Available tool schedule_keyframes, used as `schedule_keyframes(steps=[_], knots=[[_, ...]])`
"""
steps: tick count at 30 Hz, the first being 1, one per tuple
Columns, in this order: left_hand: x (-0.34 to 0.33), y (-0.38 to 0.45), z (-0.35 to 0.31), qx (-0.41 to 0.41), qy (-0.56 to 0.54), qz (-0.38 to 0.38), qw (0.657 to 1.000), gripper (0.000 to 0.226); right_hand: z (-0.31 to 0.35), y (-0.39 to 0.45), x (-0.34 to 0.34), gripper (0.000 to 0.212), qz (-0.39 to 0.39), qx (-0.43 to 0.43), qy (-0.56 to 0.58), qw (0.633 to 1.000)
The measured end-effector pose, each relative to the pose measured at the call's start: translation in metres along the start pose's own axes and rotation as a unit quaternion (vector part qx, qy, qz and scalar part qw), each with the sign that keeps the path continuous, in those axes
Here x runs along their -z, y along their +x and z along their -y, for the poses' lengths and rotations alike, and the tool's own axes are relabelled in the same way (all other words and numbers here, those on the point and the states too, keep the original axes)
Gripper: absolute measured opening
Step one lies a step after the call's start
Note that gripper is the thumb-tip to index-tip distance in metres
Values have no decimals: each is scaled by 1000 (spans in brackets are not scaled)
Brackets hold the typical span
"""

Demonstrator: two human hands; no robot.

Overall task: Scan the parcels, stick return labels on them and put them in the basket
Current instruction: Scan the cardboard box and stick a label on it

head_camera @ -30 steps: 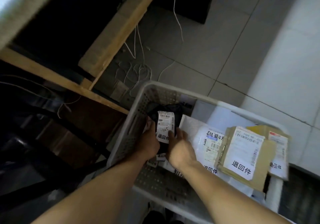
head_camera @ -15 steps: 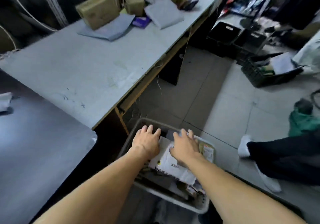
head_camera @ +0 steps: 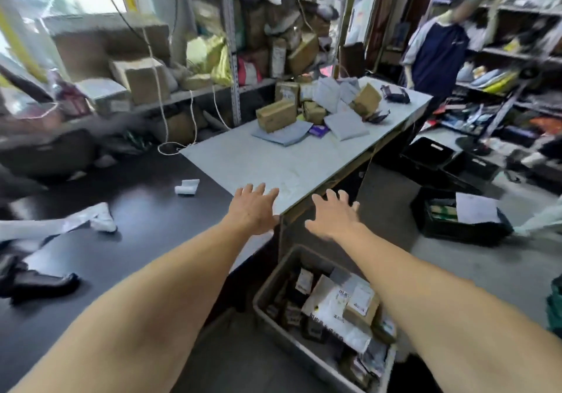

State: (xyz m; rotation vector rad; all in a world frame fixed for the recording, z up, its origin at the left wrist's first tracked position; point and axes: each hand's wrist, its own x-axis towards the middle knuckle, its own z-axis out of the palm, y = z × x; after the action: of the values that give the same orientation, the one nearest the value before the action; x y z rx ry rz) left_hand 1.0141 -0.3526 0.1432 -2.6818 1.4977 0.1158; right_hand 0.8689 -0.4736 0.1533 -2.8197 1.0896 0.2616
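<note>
Two bare forearms, no sleeves, left hand [head_camera: 254, 210] and right hand [head_camera: 333, 214] ungloved.

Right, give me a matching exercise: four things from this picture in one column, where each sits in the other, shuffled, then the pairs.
Things:
1. brown box
2. label roll
3. grey basket
4. black crate

Places:
A. on the floor at the far right, beyond the table
B. on the dark desk
C. on the floor below the arms, full of labelled parcels
D. on the pale table, atop a grey mailer

Pairs: 1-D, 2-B, 3-C, 4-A
</note>
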Motion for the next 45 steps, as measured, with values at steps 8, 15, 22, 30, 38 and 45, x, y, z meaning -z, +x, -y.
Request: schedule_keyframes(steps=[8,15,22,30,38,45], knots=[[38,-142,170,236,-13,-50,970,73,192,-12,51,51,-58,200,-7,978],[31,-348,280,478,-8,-28,878,71,382,-89,32,65,-31,429,-12,903],[19,-490,314,617,-20,-36,786,63,510,-188,8,79,-36,589,-3,807],[-5,-543,348,657,-36,-5,753,72,573,-211,-13,78,-21,594,-14,804],[-25,-528,432,640,-79,3,764,69,640,-162,-21,37,-36,602,-105,791],[-38,-498,536,639,-97,0,763,75,731,-95,-23,46,-29,593,-79,801]])
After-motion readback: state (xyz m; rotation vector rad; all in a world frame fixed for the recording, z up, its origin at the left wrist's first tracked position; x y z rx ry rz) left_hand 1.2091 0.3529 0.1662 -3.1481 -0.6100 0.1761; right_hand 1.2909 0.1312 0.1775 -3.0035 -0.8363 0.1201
